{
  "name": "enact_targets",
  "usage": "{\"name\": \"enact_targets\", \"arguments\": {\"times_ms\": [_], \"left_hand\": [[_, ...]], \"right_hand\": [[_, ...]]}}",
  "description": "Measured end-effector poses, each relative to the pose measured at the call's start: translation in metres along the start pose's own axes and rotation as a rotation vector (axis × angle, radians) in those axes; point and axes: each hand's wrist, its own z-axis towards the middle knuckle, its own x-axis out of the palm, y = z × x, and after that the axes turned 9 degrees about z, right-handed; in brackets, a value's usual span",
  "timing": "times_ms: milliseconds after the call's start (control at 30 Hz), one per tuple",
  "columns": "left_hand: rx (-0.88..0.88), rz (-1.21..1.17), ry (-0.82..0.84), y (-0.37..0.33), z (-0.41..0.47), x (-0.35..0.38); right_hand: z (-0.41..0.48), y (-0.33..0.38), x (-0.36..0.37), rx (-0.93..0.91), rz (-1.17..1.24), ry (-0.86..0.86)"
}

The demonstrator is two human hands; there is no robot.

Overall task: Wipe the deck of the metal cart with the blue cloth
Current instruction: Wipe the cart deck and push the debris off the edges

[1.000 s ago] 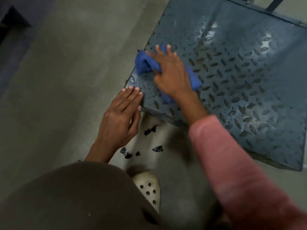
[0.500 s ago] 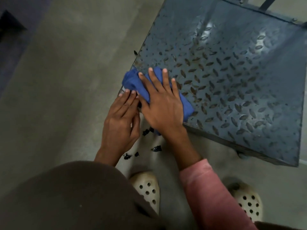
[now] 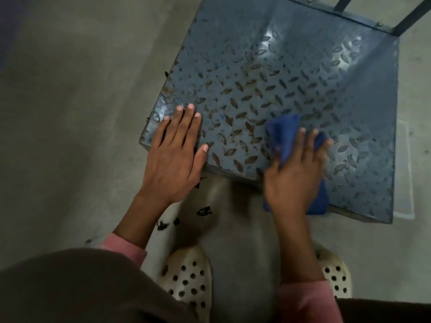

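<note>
Pressing the blue cloth (image 3: 285,136) flat against the cart deck (image 3: 268,73) with my right hand (image 3: 295,176), I am working along the deck's near edge, my fingers spread and bearing down on the bunched fabric rather than pinching it; part of the cloth is hanging over that near edge, below my palm. My left hand (image 3: 173,155) is lying open and flat, fingers apart, on the deck's near left corner, gripping nothing, and I judge it is steadying the cart. How much is done I am only guessing: the raised oval treads near my hands are showing brownish, rusty or grimy patches, while the far part of the deck by the handle uprights (image 3: 410,16) is catching a bright sheen, so I am reckoning a good share of the plate remains, mainly the middle and the right side. The deck is painted blue-grey steel tread plate, hard and knobbly, square-cornered with a folded lip. The cloth is looking soft and thick, like a folded towel. Small black shiny scraps (image 3: 204,210) are lying on the concrete floor (image 3: 70,113) just off the deck's near edge, beside my perforated cream clogs (image 3: 186,278).
</note>
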Motion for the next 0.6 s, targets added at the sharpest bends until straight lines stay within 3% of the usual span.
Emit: {"name": "enact_targets", "arguments": {"times_ms": [133,233,433,600], "left_hand": [[-0.072,0.006,-0.01,-0.007,0.001,0.004],[-0.101,-0.004,-0.004,-0.007,0.001,0.003],[-0.055,-0.02,0.018,0.001,0.0,-0.002],[-0.068,-0.013,-0.026,-0.003,-0.001,0.001]], "right_hand": [[0.0,0.067,0.032,-0.373,0.077,0.224],[0.045,0.1,0.046,-0.528,0.149,0.331],[0.131,0.131,0.064,-0.495,0.111,0.362],[0.05,0.108,0.045,-0.47,0.156,0.282]]}}
